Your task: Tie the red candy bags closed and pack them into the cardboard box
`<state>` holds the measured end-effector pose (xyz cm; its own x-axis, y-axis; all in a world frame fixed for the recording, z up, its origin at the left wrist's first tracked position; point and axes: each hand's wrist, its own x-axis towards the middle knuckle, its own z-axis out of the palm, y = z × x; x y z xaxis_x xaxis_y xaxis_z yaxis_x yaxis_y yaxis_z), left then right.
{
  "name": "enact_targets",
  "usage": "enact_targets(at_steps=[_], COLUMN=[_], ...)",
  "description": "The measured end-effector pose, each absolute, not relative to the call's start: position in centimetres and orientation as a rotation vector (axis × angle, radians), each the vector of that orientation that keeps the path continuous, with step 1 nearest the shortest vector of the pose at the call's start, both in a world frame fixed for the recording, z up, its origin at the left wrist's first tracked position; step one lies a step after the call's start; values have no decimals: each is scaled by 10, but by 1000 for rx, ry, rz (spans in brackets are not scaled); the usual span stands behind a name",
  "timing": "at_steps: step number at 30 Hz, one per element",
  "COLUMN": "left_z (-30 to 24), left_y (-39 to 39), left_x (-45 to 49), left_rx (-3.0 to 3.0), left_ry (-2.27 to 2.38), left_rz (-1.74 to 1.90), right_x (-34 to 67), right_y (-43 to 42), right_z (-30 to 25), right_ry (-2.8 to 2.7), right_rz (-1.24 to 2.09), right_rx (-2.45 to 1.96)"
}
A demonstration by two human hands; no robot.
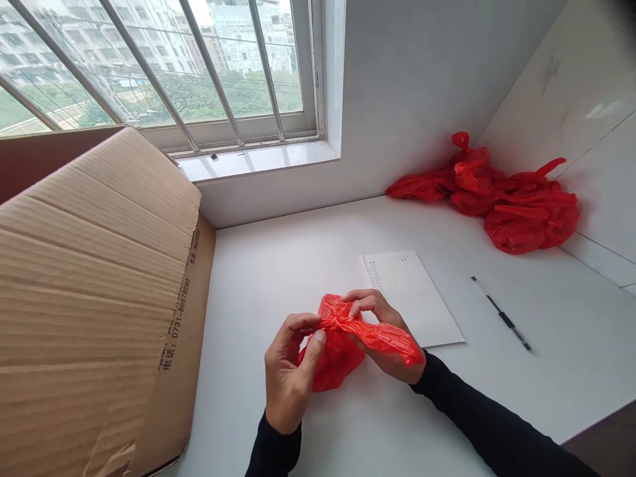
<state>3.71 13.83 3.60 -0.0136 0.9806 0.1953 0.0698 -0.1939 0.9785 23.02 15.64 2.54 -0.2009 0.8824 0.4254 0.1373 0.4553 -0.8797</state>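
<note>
As I watched remotely through the head camera, the white table (258, 265) filled most of the lower view, a cardboard box (99, 265) at its left side. Red plastic bundles (531, 209) lay heaped in the far right corner, by the wall. A white booklet (422, 308) lay partly hidden behind the right hand (390, 315). Red bag (340, 364): over the table's near part, between both hands. Left hand (288, 381) pinched its gathered neck narrowly, thumb and finger; right fingers curled onto the same bunch, thumb hidden from me. Progress, as I judged it: neck gathered into a loose tail, done; fastening probably left, though I could not tell whether a knot was tight. Smallest: a pen (504, 318), right of the booklet.
</note>
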Motion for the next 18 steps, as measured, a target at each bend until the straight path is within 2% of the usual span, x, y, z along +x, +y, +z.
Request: enact_targets(at_steps=[9,18], left_z=[36,34], left_y=[141,139], left_x=[38,39], left_rx=[1312,1283], left_ry=[1199,1238], left_rz=[1261,1365], right_x=[231,231], right_y=[157,160], right_z=[19,17], right_ry=[-1635,-1692], right_rz=[984,950], right_rx=[-811,-801])
